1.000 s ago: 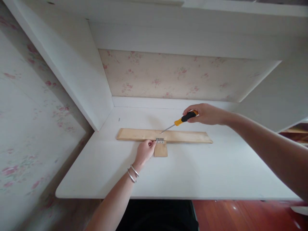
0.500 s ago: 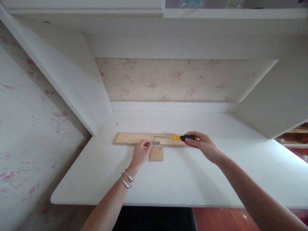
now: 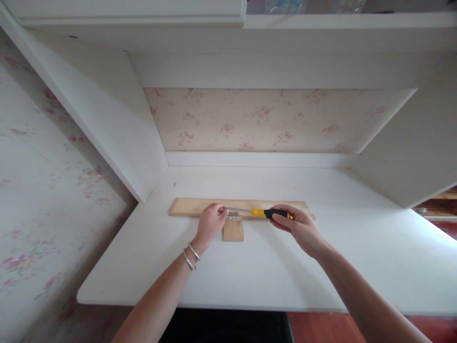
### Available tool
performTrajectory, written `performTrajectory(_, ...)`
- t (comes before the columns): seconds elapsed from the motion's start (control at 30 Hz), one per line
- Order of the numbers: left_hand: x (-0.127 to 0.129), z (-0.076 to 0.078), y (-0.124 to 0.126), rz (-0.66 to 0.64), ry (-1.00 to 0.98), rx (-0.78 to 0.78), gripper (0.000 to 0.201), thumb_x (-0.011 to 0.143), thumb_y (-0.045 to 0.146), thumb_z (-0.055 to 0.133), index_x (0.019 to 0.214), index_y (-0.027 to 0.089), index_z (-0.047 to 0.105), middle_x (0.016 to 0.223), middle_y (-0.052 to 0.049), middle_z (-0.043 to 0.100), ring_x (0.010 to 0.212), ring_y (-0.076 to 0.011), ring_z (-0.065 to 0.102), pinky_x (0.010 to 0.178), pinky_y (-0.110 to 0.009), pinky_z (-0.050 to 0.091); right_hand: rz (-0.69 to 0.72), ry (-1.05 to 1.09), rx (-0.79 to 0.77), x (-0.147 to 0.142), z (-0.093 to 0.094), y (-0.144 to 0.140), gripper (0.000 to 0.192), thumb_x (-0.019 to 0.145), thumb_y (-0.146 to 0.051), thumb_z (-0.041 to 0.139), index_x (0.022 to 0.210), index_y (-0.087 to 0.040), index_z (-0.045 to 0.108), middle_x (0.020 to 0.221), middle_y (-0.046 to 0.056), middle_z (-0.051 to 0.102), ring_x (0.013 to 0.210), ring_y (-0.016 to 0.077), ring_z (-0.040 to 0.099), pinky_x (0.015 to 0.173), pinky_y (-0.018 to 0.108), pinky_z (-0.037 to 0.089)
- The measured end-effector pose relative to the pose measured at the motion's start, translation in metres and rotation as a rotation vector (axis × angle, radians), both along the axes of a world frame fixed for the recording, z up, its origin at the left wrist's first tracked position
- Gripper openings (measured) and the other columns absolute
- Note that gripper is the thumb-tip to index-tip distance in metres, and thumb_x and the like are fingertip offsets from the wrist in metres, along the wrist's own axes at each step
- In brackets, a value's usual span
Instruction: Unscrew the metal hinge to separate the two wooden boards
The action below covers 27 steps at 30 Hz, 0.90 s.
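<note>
The right hand (image 3: 300, 228), closed on the screwdriver (image 3: 262, 212), has lowered it flat; its tip now meets the left hand (image 3: 210, 222), whose fingers pinch at the hinge (image 3: 232, 217) on the wooden strip (image 3: 189, 206), at 12 o'clock on the tabletop (image 3: 250, 271).

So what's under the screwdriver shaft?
The long wooden strip and small metal hinge lie under the screwdriver. The left hand covers its tip.

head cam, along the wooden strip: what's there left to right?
Bare left end of the long wooden strip → left hand → metal hinge above the small wood block → screwdriver handle → right hand.
</note>
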State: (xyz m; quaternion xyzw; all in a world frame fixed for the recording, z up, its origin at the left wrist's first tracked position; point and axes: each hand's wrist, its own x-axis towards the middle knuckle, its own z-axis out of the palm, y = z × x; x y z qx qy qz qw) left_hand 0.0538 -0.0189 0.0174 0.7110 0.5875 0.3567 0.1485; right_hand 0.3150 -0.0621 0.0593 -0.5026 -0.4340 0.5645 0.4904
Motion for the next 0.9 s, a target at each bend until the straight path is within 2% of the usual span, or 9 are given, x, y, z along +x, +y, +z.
performTrajectory(0.3,-0.010,0.004,-0.003,-0.001,-0.021,-0.003,0.016,0.082,0.025,0.055,0.091,0.019,0.067,0.092,-0.005,0.069,0.086,-0.0152,0.062,0.082,-0.026,0.044,0.001,0.012,0.016,-0.009,0.004,-0.002,0.034,0.065,-0.031,0.076,0.095,-0.020,0.067,0.096,0.004,0.065,0.084,0.0155,0.063,0.089,0.031,0.050)
performTrajectory(0.43,-0.030,0.005,0.004,-0.004,-0.001,0.056,0.017,0.082,0.025,0.054,0.087,0.021,0.069,0.092,-0.004,0.070,0.085,-0.0158,0.063,0.081,-0.026,0.044,-0.046,0.043,0.009,-0.010,0.001,-0.009,0.034,0.065,-0.030,0.076,0.096,-0.019,0.066,0.098,0.004,0.064,0.086,0.0159,0.063,0.089,0.033,0.050)
performTrajectory(0.53,-0.061,0.006,0.019,0.088,0.027,0.026,0.017,0.079,0.028,0.055,0.086,0.023,0.070,0.089,-0.002,0.071,0.082,-0.0167,0.064,0.077,-0.025,0.045,-0.097,0.102,-0.010,-0.009,-0.007,-0.020,0.031,0.066,-0.029,0.075,0.094,-0.019,0.066,0.102,0.004,0.063,0.090,0.0168,0.062,0.089,0.031,0.051)
performTrajectory(0.67,-0.118,0.005,0.048,0.311,0.068,-0.033,0.020,0.078,0.031,0.053,0.085,0.024,0.071,0.090,0.000,0.071,0.084,-0.0177,0.064,0.076,-0.025,0.045,-0.152,0.170,-0.054,-0.002,-0.028,-0.037,0.029,0.067,-0.028,0.075,0.093,-0.022,0.068,0.101,0.002,0.065,0.089,0.0155,0.063,0.088,0.025,0.051)
performTrajectory(0.73,-0.146,0.005,0.062,0.415,0.083,-0.128,0.023,0.077,0.034,0.053,0.088,0.024,0.070,0.091,0.000,0.071,0.082,-0.0179,0.064,0.071,-0.024,0.045,-0.200,0.202,-0.082,0.001,-0.039,-0.045,0.029,0.067,-0.027,0.075,0.094,-0.022,0.068,0.100,0.001,0.065,0.087,0.0152,0.064,0.085,0.023,0.052)
performTrajectory(0.8,-0.171,0.005,0.074,0.461,0.103,-0.202,0.029,0.079,0.035,0.049,0.097,0.022,0.068,0.094,-0.001,0.071,0.075,-0.0166,0.064,0.068,-0.024,0.044,-0.249,0.234,-0.104,0.004,-0.048,-0.050,0.029,0.067,-0.027,0.075,0.094,-0.023,0.068,0.098,0.001,0.065,0.084,0.0151,0.065,0.081,0.021,0.053)
performTrajectory(0.9,-0.199,0.008,0.091,0.434,0.206,-0.299,0.038,0.083,0.035,0.043,0.112,0.019,0.062,0.089,-0.003,0.071,0.065,-0.0147,0.064,0.064,-0.023,0.043,-0.291,0.265,-0.130,0.005,-0.057,-0.054,0.029,0.066,-0.026,0.075,0.094,-0.023,0.067,0.098,0.000,0.065,0.084,0.0145,0.065,0.075,0.016,0.054)
